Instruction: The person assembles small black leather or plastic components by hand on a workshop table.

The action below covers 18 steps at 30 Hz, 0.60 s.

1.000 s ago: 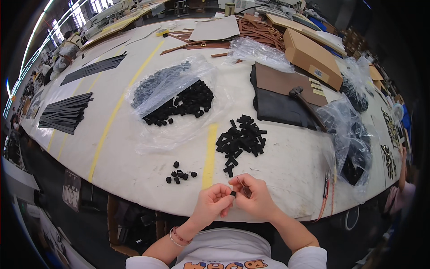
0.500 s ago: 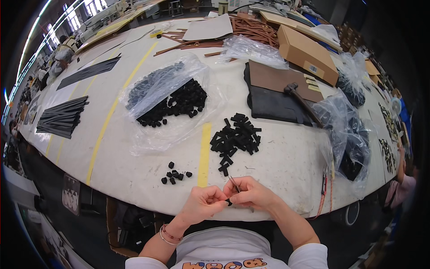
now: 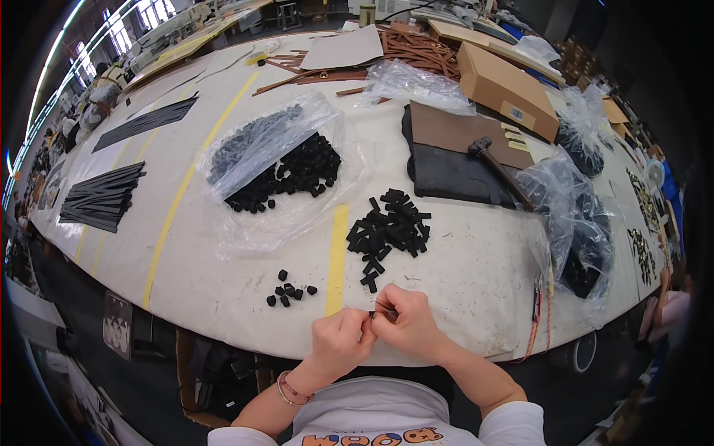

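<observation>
Close together over the table's front edge, my left hand and my right hand pinch a small black piece between their fingertips. Most of that piece is hidden by the fingers. Beyond my right hand lies a loose pile of short black strips, with a few straggling toward me. To the left of it, several small black loop-like pieces sit in a little cluster. The thin metal tool seen earlier in my right hand cannot be made out now.
A clear plastic bag spills many small black pieces. Long black strips lie at left. A hammer rests on dark sheets at right. Behind are a cardboard box and brown straps. Scissors lie right.
My fingers have closed more tightly round the small black piece, and my right hand has turned over it. The metal tool by my right fingers has gone from sight.
</observation>
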Motion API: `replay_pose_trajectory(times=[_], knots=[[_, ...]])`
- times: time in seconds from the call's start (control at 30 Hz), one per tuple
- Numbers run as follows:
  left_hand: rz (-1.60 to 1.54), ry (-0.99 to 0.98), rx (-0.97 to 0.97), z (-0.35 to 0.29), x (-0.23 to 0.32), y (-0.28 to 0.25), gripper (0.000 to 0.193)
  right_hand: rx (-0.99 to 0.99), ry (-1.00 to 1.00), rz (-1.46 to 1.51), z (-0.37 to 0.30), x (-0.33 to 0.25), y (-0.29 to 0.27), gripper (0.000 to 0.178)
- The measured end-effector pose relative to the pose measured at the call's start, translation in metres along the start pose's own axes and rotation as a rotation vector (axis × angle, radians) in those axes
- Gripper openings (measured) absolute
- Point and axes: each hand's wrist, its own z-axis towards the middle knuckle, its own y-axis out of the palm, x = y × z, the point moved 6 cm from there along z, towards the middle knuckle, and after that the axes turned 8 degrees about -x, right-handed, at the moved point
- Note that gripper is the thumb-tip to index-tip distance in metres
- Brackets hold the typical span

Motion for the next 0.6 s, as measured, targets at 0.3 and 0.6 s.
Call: replay_pose_trajectory(times=[0.3, 0.6], knots=[[-1.244, -0.677, -0.009, -0.009, -0.048, 0.012, 0.004, -0.265, 0.259, 0.265, -0.005, 0.012, 0.004, 0.016], [-1.464, -0.754, -0.176, -0.01, -0.045, 0.024, 0.012, -0.449, 0.357, 0.435, -0.011, 0.026, 0.014, 0.014]])
